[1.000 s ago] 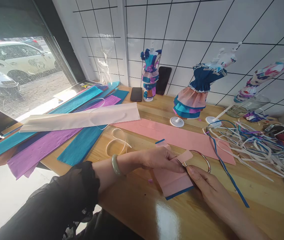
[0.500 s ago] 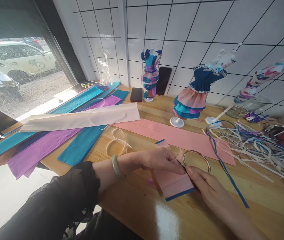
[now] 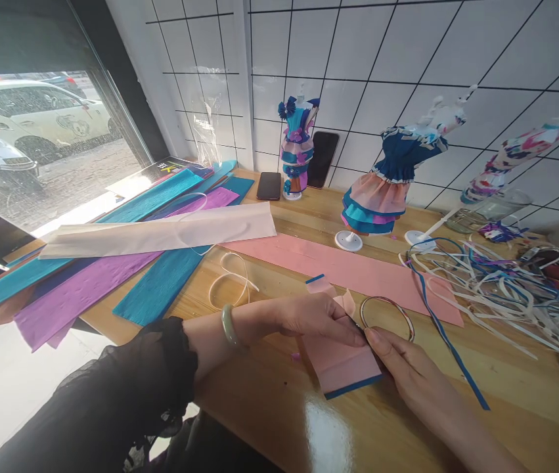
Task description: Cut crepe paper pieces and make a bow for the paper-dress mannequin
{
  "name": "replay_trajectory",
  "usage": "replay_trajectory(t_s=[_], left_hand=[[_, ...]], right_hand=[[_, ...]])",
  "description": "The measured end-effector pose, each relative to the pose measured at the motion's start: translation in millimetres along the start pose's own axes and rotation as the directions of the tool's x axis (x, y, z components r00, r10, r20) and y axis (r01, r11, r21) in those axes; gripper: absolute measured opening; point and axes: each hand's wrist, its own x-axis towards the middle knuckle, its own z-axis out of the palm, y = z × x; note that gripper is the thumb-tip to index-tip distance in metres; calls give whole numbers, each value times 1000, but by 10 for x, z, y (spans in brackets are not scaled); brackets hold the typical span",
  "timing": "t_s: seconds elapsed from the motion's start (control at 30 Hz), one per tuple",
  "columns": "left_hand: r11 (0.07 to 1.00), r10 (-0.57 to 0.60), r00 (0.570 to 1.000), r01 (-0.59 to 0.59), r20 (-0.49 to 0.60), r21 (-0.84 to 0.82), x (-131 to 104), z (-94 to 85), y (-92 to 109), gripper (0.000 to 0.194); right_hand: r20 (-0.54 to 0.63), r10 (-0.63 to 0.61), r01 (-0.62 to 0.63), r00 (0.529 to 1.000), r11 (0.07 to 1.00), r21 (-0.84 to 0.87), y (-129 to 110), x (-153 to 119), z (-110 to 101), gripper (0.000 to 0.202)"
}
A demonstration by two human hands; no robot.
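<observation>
A pink paper strip with a blue edge [image 3: 345, 371], crepe-like in look, hangs between my hands above the table. My left hand [image 3: 316, 316] is closed on its upper part, thumb and fingers pinched together. My right hand [image 3: 402, 361] pinches the right edge, its fingertips almost touching those of the left. A thin dark line shows between the fingertips; I cannot make out what it is. Beyond my left hand, another part with a blue end [image 3: 315, 280] sticks out, and a pale pink fold [image 3: 347, 301] shows beside it. A thin hoop [image 3: 388, 299] lies just behind my right fingers.
A long pink strip [image 3: 358, 266] lies behind my hands. Teal, purple [image 3: 87, 289] and cream strips [image 3: 161, 230] are layered at left. Small dress forms [image 3: 397, 177] in paper outfits stand along the tiled wall. Tangled white and blue cords [image 3: 496, 289] spread at right. Two phones [image 3: 268, 186] are at the back.
The pale pink fold beyond my left hand now shows wider than before. Both hands have stayed almost in place, still pinching the paper.
</observation>
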Motion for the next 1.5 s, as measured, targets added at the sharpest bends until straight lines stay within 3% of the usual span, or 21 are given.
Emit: replay_trajectory(t_s=[0.27, 0.53, 0.73, 0.8, 0.9, 1.0, 1.1, 1.27, 1.43, 1.5], left_hand=[[998, -56, 997, 54, 61, 34, -43, 20, 65, 30], [953, -154, 986, 132, 61, 272, -79, 22, 62, 25], [906, -78, 995, 45, 61, 421, -212, -41, 237, 29], [913, -82, 996, 69, 16, 403, -241, -71, 298, 33], [933, -91, 986, 134, -143, 333, -219, -138, 340, 48], [971, -161, 950, 202, -269, 132, -139, -192, 307, 68], [967, -256, 941, 251, -223, -52, -78, -188, 234, 76], [967, -238, 967, 228, -90, -114, -71, -129, 140, 51], [976, -213, 965, 201, -153, -89, -79, -201, 97, 33], [988, -142, 977, 131, -160, -80, -81, -253, 100, 32]], right_hand=[[18, 52, -53, 998, 997, 62, 22, -1, -8, 40], [-19, 127, -124, 992, 985, 119, 60, -25, -79, 42], [-62, 83, -75, 995, 989, 130, 77, -29, -114, 44], [-47, 62, -55, 997, 989, 137, 86, -26, -117, 44], [17, 58, -60, 998, 985, 159, 95, -25, -110, 42], [43, 50, -56, 998, 986, 154, 84, -28, -80, 42], [62, 8, -13, 998, 997, 81, 59, -31, -33, 42], [145, -71, 80, 987, 995, -59, 40, -31, 29, 38], [181, -88, 120, 979, 978, -173, 21, -32, 30, 37], [209, -115, 164, 971, 958, -234, 5, -40, 26, 35]])
